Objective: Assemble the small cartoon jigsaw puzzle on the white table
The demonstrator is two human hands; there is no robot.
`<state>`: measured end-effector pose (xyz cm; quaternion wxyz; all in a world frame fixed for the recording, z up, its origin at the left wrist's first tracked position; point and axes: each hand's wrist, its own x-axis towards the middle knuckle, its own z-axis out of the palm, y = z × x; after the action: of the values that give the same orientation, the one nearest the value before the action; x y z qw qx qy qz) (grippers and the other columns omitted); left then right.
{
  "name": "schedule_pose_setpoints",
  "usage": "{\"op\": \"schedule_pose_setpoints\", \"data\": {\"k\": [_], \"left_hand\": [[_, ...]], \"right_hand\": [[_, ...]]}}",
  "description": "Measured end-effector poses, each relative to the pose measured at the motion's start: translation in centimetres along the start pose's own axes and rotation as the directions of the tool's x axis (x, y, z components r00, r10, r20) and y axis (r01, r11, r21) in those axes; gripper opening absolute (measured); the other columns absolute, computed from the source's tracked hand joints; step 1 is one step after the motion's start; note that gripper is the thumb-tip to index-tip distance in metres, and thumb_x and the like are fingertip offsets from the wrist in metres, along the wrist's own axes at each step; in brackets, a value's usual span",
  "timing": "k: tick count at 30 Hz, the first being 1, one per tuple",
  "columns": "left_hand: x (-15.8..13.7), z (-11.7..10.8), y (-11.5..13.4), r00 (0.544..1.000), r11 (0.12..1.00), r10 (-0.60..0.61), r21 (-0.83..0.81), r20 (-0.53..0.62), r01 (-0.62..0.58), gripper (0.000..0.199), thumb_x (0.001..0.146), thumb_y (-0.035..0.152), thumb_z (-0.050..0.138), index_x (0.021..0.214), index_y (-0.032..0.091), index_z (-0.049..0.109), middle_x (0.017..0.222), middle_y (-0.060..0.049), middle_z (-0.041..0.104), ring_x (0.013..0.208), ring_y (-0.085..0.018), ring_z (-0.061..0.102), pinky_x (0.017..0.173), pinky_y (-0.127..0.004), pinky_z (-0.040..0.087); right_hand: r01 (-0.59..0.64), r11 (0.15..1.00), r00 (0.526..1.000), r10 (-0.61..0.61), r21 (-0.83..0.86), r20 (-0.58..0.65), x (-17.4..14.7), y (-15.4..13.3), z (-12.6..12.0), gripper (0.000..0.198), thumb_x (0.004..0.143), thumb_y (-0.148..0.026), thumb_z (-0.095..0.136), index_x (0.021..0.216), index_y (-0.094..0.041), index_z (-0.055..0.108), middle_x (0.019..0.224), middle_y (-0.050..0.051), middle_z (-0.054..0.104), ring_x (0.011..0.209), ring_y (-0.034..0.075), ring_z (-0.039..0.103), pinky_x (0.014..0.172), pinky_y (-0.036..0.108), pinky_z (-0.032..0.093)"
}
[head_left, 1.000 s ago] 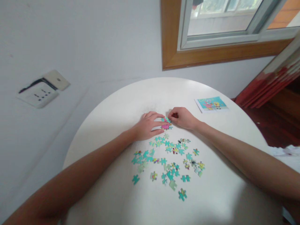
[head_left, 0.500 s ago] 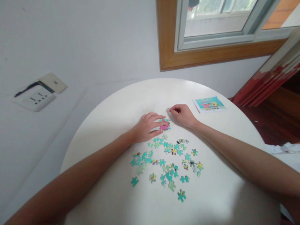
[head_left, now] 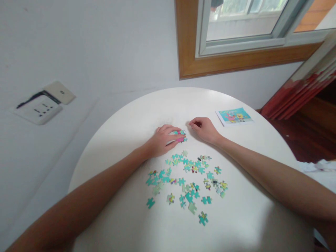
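Under the spread fingers of my left hand [head_left: 165,140] lies a small joined section of jigsaw puzzle [head_left: 181,139], pink and teal, partly covered by the fingertips. My right hand [head_left: 202,128] rests on the table just right of that section, its fingers curled in a pinch; whatever is between them, if anything, is hidden. Nearer to me, many loose jigsaw pieces [head_left: 189,197] are scattered, mostly teal and pale green, some with yellow or red parts. A few of them [head_left: 219,185] lie close together at the right of the scatter.
A picture card [head_left: 235,116] with pink and yellow cartoon figures lies at the back right of the round white table [head_left: 118,224]. The wall with a socket [head_left: 43,108] and the wood-framed window [head_left: 189,68] stand beyond. A red curtain [head_left: 283,94] hangs at the right.
My left hand has slid slightly left and away from me, and the joined puzzle section has shifted with it. My right hand has stayed nearly still.
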<state>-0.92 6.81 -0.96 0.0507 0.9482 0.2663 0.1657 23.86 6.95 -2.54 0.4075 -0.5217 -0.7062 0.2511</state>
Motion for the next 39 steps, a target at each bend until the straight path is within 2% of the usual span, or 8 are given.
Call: {"op": "schedule_pose_setpoints", "data": {"k": [4, 24, 27, 30, 32, 35, 37, 39], "left_hand": [[0.0, 0.0, 0.1, 1.0, 0.999, -0.026, 0.019, -0.006, 0.026, 0.038, 0.099, 0.038, 0.052, 0.136, 0.03, 0.059, 0.143, -0.006, 0.055, 0.127, -0.028, 0.046, 0.105, -0.049, 0.037], [0.0, 0.2, 0.0, 0.996, 0.996, -0.086, 0.005, 0.039, 0.086, 0.036, 0.1, 0.044, 0.048, 0.132, 0.034, 0.062, 0.142, -0.004, 0.055, 0.127, -0.028, 0.045, 0.106, -0.05, 0.036], [-0.1, 0.3, -0.1, 0.995, 0.995, -0.098, 0.008, 0.031, 0.098, 0.036, 0.1, 0.044, 0.048, 0.132, 0.033, 0.062, 0.141, -0.005, 0.055, 0.127, -0.028, 0.046, 0.106, -0.05, 0.036], [-0.1, 0.4, -0.2, 0.995, 0.995, -0.097, 0.006, 0.024, 0.097, 0.035, 0.099, 0.041, 0.05, 0.131, 0.031, 0.062, 0.14, -0.006, 0.056, 0.127, -0.028, 0.046, 0.105, -0.049, 0.037], [-0.2, 0.4, -0.2, 0.996, 0.996, -0.092, 0.001, 0.021, 0.092, 0.035, 0.099, 0.039, 0.051, 0.132, 0.032, 0.062, 0.139, -0.006, 0.056, 0.127, -0.028, 0.046, 0.106, -0.049, 0.037], [-0.2, 0.4, -0.2, 0.995, 0.995, -0.099, -0.01, 0.013, 0.099, 0.034, 0.099, 0.039, 0.051, 0.13, 0.033, 0.063, 0.138, -0.005, 0.057, 0.127, -0.027, 0.046, 0.107, -0.048, 0.036], [-0.1, 0.4, -0.1, 0.995, 0.994, -0.104, -0.016, 0.009, 0.104, 0.034, 0.1, 0.041, 0.05, 0.13, 0.033, 0.064, 0.138, -0.005, 0.057, 0.127, -0.027, 0.046, 0.107, -0.048, 0.036], [-0.1, 0.4, -0.2, 0.995, 0.995, -0.103, -0.016, 0.007, 0.103, 0.034, 0.1, 0.04, 0.05, 0.13, 0.033, 0.063, 0.138, -0.005, 0.057, 0.127, -0.027, 0.046, 0.106, -0.048, 0.036]], "right_hand": [[0.02, 1.0, 1.0, -0.02, -0.01, 0.002, 0.0, 0.0, 0.0, 0.023, 0.086, -0.024, 0.053, 0.088, -0.013, 0.073, 0.079, 0.007, 0.073, 0.066, 0.015, 0.058, 0.066, 0.03, 0.043], [0.009, 0.999, 0.999, -0.007, -0.05, 0.05, -0.3, -0.6, -0.2, 0.023, 0.087, -0.025, 0.053, 0.089, -0.014, 0.072, 0.079, 0.006, 0.072, 0.066, 0.014, 0.056, 0.067, 0.029, 0.042], [0.052, 0.999, 0.988, -0.048, -0.017, 0.146, -0.8, -2.0, -1.0, 0.02, 0.087, -0.024, 0.054, 0.087, -0.014, 0.071, 0.077, 0.004, 0.069, 0.064, 0.013, 0.053, 0.065, 0.028, 0.041], [0.159, 0.987, 0.907, -0.148, 0.006, 0.393, -1.9, -4.6, -2.1, 0.015, 0.086, -0.023, 0.056, 0.082, -0.017, 0.07, 0.077, 0.002, 0.067, 0.066, 0.012, 0.052, 0.064, 0.026, 0.04], [0.248, 0.969, 0.798, -0.203, -0.003, 0.568, -2.9, -6.5, -2.7, 0.011, 0.086, -0.021, 0.059, 0.081, -0.019, 0.068, 0.076, 0.001, 0.066, 0.065, 0.012, 0.052, 0.064, 0.027, 0.038], [0.335, 0.941, 0.673, -0.208, -0.042, 0.71, -4.2, -8.5, -3.2, 0.009, 0.086, -0.019, 0.062, 0.079, -0.02, 0.068, 0.077, 0.0, 0.066, 0.066, 0.012, 0.052, 0.066, 0.028, 0.036], [0.363, 0.928, 0.655, -0.189, -0.085, 0.731, -4.5, -9.0, -3.3, 0.012, 0.086, -0.017, 0.061, 0.077, -0.021, 0.067, 0.078, 0.001, 0.065, 0.067, 0.012, 0.052, 0.066, 0.028, 0.036], [0.373, 0.913, 0.699, -0.161, -0.164, 0.697, -4.2, -8.8, -3.5, 0.016, 0.087, -0.015, 0.058, 0.076, -0.021, 0.067, 0.079, 0.001, 0.066, 0.068, 0.013, 0.052, 0.067, 0.029, 0.035]]}}
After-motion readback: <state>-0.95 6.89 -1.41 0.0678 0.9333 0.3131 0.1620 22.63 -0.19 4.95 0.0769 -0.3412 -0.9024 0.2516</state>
